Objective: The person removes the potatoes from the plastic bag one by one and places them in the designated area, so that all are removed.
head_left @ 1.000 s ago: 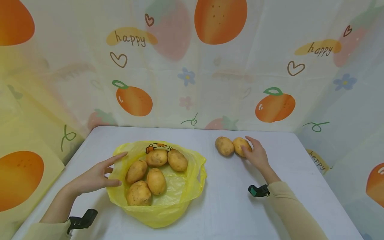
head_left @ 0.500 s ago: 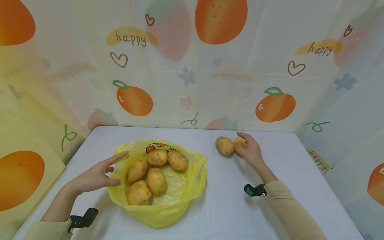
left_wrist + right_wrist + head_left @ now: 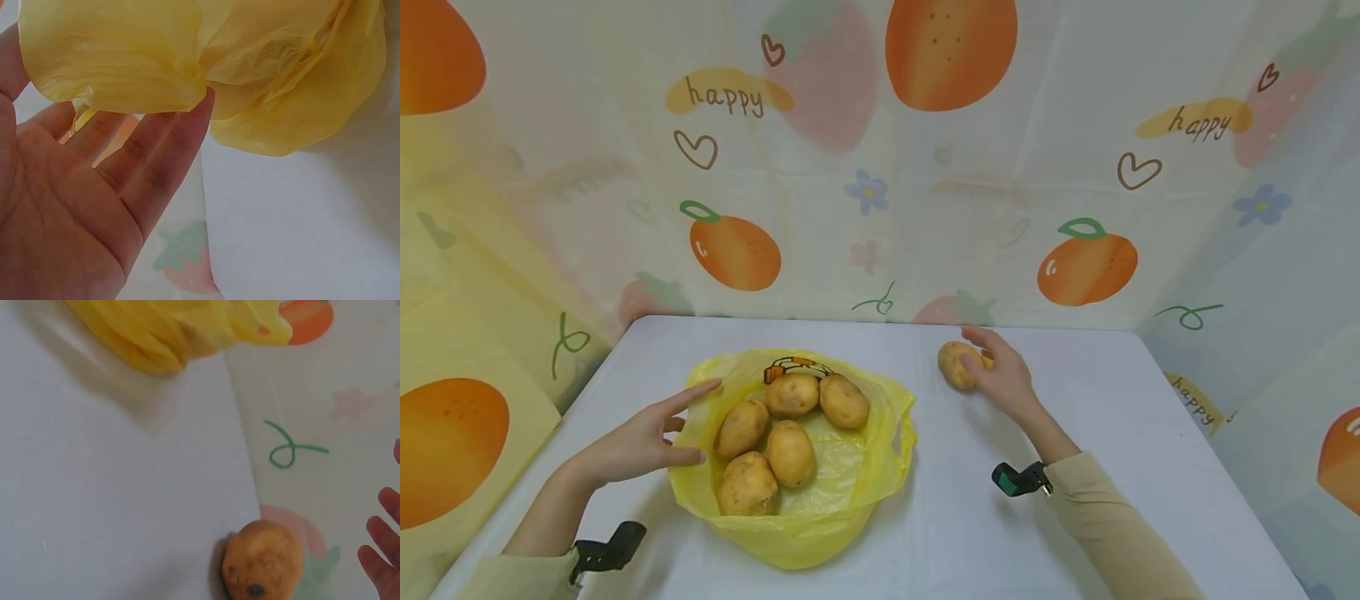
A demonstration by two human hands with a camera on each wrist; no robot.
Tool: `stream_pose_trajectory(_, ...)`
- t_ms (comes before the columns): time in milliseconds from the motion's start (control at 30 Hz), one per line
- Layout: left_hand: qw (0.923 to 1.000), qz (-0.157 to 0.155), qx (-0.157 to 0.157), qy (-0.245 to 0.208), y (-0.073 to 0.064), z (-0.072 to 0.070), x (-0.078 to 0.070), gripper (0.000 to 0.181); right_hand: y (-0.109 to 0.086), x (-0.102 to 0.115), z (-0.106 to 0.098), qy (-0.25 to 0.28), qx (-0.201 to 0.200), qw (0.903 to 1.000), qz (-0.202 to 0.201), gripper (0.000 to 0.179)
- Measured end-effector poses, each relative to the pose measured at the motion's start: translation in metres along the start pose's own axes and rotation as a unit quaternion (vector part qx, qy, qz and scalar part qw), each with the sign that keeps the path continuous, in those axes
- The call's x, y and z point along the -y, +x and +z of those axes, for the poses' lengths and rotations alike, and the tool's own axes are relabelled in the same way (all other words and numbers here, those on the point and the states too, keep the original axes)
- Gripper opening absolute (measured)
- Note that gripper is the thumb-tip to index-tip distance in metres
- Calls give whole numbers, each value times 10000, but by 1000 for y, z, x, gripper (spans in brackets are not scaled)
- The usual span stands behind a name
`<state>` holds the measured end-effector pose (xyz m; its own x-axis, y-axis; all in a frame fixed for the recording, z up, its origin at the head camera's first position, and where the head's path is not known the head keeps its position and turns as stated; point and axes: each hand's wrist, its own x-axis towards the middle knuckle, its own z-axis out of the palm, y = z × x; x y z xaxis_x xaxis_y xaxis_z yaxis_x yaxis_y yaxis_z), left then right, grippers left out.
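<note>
In the head view a yellow plastic bag (image 3: 820,542) lies spread wide on the table, with several potatoes (image 3: 792,454) inside. My left hand (image 3: 625,437) touches the bag's left rim with its fingers spread and mostly straight; the left wrist view shows fingertips against the yellow film (image 3: 112,75). To the right of the bag, my right hand (image 3: 1000,375) reaches over two loose potatoes. The left one (image 3: 957,367) shows beside my thumb; the other is almost wholly hidden behind the hand. Extended fingers (image 3: 384,540) appear in the right wrist view, apart from a potato (image 3: 262,559).
A white cloth covers the table (image 3: 925,517). Behind it hangs a curtain (image 3: 865,250) printed with fruit, starting at the table's back edge. Each wrist carries a small black camera (image 3: 606,550).
My right hand has moved left, from the right-hand loose potato toward the left-hand one, covering the former. My left hand and the bag have hardly moved.
</note>
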<state>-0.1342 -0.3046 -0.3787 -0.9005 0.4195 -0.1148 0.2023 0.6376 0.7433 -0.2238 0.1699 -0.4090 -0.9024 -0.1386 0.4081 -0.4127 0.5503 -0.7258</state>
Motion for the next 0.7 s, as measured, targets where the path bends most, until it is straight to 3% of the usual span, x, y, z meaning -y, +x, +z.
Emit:
stream_pose_trajectory(333,10000,35,-11,-30,-1,1,1,85,1,25,12,291,502,9983,-55,41)
stream_pose_trajectory(533,9999,62,-78,68,0,1,2,85,2,42,21,317,682,9968,-266,40)
stream_pose_trajectory(700,9999,45,-61,86,0,1,1,85,1,54,27,323,829,9938,-671,42)
